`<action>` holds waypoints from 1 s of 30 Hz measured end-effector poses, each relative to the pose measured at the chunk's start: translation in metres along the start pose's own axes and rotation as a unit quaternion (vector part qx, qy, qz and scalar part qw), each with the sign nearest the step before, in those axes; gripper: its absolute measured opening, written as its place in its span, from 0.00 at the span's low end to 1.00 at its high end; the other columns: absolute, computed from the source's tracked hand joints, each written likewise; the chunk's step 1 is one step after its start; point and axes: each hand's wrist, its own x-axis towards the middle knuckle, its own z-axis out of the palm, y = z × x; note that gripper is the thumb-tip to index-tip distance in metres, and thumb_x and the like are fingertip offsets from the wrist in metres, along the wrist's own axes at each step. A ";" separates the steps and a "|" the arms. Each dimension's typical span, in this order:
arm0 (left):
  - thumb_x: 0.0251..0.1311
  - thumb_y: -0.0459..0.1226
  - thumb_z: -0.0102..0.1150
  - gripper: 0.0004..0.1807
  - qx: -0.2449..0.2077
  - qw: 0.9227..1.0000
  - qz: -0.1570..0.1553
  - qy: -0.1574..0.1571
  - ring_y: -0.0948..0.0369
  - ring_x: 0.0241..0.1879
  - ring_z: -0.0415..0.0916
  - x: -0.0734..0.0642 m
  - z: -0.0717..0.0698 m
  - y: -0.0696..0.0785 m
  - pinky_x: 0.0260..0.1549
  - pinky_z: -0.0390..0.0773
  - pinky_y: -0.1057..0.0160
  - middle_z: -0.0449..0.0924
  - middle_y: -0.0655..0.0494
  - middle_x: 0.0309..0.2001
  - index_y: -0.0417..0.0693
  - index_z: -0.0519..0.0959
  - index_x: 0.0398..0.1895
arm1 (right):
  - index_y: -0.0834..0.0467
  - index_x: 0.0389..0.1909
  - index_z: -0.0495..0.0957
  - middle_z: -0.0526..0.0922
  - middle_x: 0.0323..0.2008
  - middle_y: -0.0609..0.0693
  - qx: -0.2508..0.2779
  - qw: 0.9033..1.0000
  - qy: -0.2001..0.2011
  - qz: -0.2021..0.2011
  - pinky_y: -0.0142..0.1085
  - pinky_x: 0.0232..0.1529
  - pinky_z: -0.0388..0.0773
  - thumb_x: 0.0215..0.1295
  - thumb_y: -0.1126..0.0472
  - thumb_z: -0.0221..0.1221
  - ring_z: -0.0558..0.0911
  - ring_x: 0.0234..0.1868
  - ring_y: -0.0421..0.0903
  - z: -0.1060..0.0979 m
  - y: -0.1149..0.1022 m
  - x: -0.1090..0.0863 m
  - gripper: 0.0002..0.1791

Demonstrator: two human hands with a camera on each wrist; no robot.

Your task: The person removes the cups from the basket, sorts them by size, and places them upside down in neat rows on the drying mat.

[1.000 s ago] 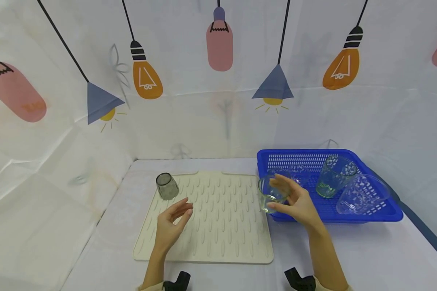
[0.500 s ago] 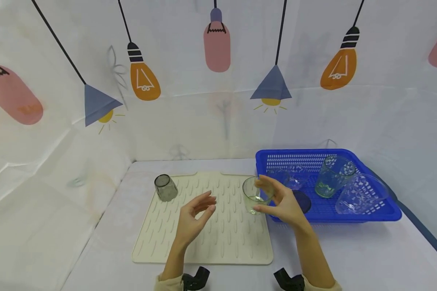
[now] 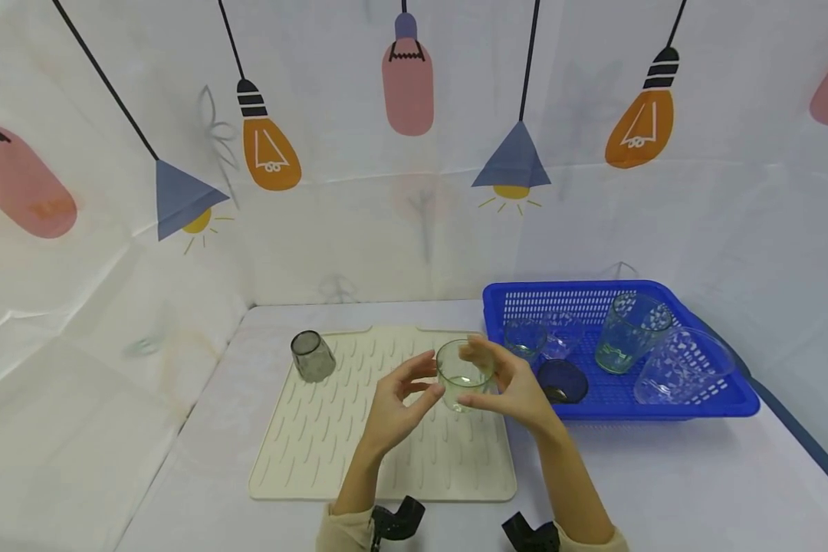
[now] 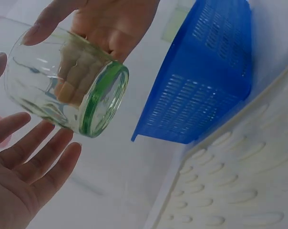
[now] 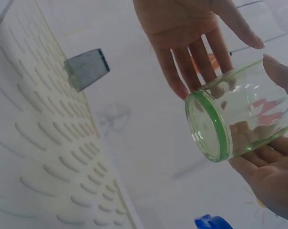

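Note:
Over the beige mat (image 3: 303, 452), my right hand (image 3: 514, 383) holds a clear drinking glass (image 3: 464, 376) with a green-tinted base, thumb on the near side and fingers round the far side. From the other side my left hand (image 3: 403, 402) reaches the glass with loosely spread fingers (image 4: 53, 162); whether they touch it, I cannot tell for sure. The left wrist view has the glass (image 4: 63, 78) tilted between both hands, and its thick green base shows in the right wrist view too. A smoky grey glass (image 3: 313, 356) stands upside down at the mat's far left corner.
A blue plastic basket (image 3: 724, 410) stands to the right of the mat. Inside lie several glasses, among them a tall greenish glass (image 3: 631, 333), a clear wide one (image 3: 683, 368) and a dark one (image 3: 562, 381). A printed white sheet (image 3: 359, 238) hangs behind.
My right hand has carried the glass leftward from the basket to above the mat. My left hand has moved right, up to the glass. The dark glass in the basket has come into view.

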 end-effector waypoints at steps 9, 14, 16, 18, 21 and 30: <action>0.55 0.29 0.63 0.31 0.010 1.000 -0.026 -0.004 0.44 0.52 0.74 0.000 0.007 -0.002 0.46 0.81 0.58 0.75 0.40 0.55 0.32 0.67 0.62 | 0.72 0.66 0.57 0.69 0.60 0.71 0.016 0.998 -0.005 0.067 0.27 0.61 0.65 0.46 0.69 0.71 0.68 0.63 0.62 0.005 0.000 -0.001 0.47; 0.52 0.31 0.67 0.35 0.042 0.998 -0.035 -0.002 0.46 0.52 0.75 0.000 0.010 -0.001 0.46 0.80 0.58 0.75 0.43 0.55 0.36 0.66 0.64 | 0.69 0.67 0.59 0.72 0.59 0.66 -0.031 0.997 -0.010 0.070 0.25 0.61 0.65 0.48 0.66 0.71 0.69 0.63 0.60 0.007 -0.001 -0.002 0.46; 0.50 0.35 0.69 0.37 0.065 0.997 -0.044 0.001 0.50 0.53 0.75 0.000 0.011 0.001 0.45 0.80 0.58 0.76 0.45 0.55 0.38 0.65 0.65 | 0.70 0.66 0.59 0.72 0.59 0.66 -0.034 0.998 -0.009 0.060 0.23 0.61 0.64 0.47 0.68 0.71 0.69 0.62 0.61 0.008 -0.002 -0.002 0.45; 0.49 0.38 0.71 0.40 0.086 0.995 -0.051 0.003 0.53 0.53 0.75 0.001 0.012 0.005 0.44 0.80 0.60 0.76 0.46 0.54 0.38 0.64 0.65 | 0.72 0.65 0.59 0.72 0.58 0.68 -0.031 0.998 -0.010 0.049 0.23 0.60 0.64 0.46 0.71 0.70 0.69 0.62 0.63 0.010 -0.002 -0.001 0.44; 0.47 0.42 0.72 0.43 0.115 0.992 -0.060 0.005 0.54 0.52 0.75 0.003 0.013 0.010 0.42 0.80 0.61 0.77 0.46 0.52 0.35 0.64 0.65 | 0.73 0.64 0.59 0.73 0.57 0.69 -0.033 0.999 -0.010 0.038 0.22 0.61 0.63 0.45 0.75 0.69 0.69 0.61 0.63 0.013 -0.004 0.000 0.44; 0.45 0.50 0.70 0.46 0.182 0.977 -0.113 0.011 0.54 0.49 0.76 0.007 0.015 0.021 0.39 0.80 0.59 0.78 0.45 0.50 0.35 0.64 0.64 | 0.71 0.64 0.61 0.73 0.58 0.65 -0.081 0.997 0.000 0.017 0.43 0.66 0.63 0.42 0.75 0.69 0.71 0.61 0.61 0.021 -0.002 0.000 0.44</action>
